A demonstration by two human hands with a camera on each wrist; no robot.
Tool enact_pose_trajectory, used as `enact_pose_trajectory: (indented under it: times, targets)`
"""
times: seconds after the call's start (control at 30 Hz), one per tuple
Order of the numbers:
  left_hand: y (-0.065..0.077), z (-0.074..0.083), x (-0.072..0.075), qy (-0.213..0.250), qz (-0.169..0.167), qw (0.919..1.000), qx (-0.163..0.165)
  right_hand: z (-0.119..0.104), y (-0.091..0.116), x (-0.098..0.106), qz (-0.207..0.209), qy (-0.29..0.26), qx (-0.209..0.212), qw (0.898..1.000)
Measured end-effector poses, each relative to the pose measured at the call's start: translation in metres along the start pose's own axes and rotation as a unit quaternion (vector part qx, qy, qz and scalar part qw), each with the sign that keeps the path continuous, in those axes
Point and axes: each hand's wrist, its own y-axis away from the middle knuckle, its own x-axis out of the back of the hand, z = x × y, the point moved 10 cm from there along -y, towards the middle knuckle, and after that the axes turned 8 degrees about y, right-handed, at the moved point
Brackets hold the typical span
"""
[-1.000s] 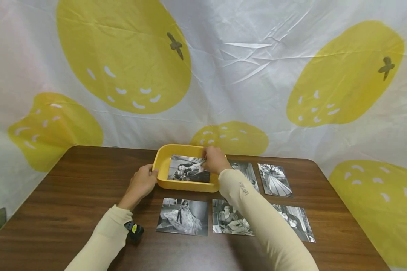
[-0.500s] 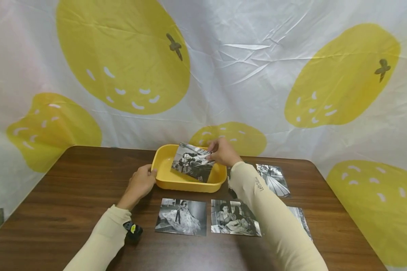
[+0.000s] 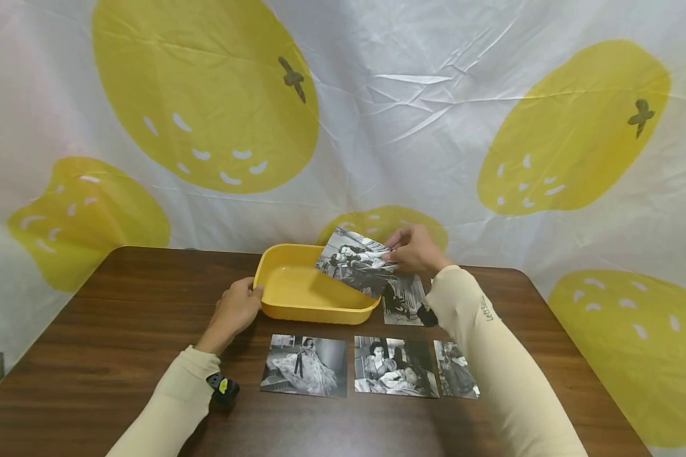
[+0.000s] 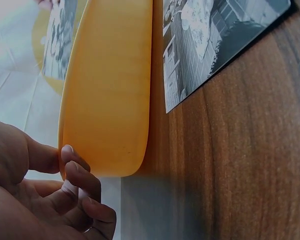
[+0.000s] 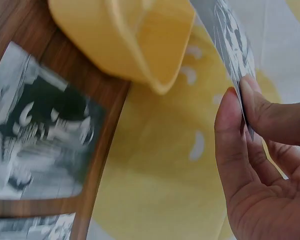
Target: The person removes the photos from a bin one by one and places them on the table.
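My right hand (image 3: 418, 249) pinches a black-and-white photo print (image 3: 351, 261) by its right edge, thumb against fingers. The print is tilted and raised over the right end of a yellow plastic basin (image 3: 314, 313). In the right wrist view the photo (image 5: 229, 42) appears nearly edge-on between thumb and fingertips. At the basin's left end, my left hand (image 3: 234, 312) grips the rim; the left wrist view has thumb and fingertips on either side of the wall (image 4: 110, 90). The basin's bare yellow bottom shows.
Prints lie face up on the brown wooden table (image 3: 148, 317): a gown photo (image 3: 304, 366), a middle one (image 3: 396, 367) and one partly under my right sleeve (image 3: 457, 371). Another print (image 3: 403, 301) lies right of the basin. A fruit-patterned curtain (image 3: 354, 127) hangs behind.
My right hand has lifted the photo out of the basin and carried it up and to the right. The left hand stays on the rim.
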Motion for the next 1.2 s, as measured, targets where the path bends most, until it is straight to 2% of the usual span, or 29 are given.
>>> enact_pose_trajectory:
  times: [0.33, 0.53, 0.67, 0.77, 1.07, 1.2]
  targets:
    - [0.001, 0.001, -0.002, 0.005, -0.006, 1.0000, 0.001, 0.057, 0.029, 0.048, -0.013, -0.001, -0.063, 0.998]
    - [-0.001, 0.001, -0.003, 0.009, -0.006, 0.9999, -0.001, 0.092, 0.052, 0.076, -0.009, 0.025, -0.048, 0.998]
    - [0.000, 0.002, -0.003, 0.006, -0.006, 1.0000, -0.001, 0.119, 0.068, 0.099, 0.021, 0.081, -0.055, 0.995]
    - [0.000, 0.002, -0.003, 0.004, -0.009, 0.9999, 0.000, 0.140, 0.080, 0.113, 0.045, 0.085, -0.069, 0.993]
    - [0.002, 0.003, -0.003, 0.007, -0.013, 0.9999, 0.004, 0.202, 0.117, 0.130, 0.074, -0.018, -0.145, 0.987]
    - [0.001, 0.002, -0.004, 0.012, -0.015, 0.9998, 0.009, 0.225, 0.131, 0.132, 0.092, -0.100, -0.168, 0.976]
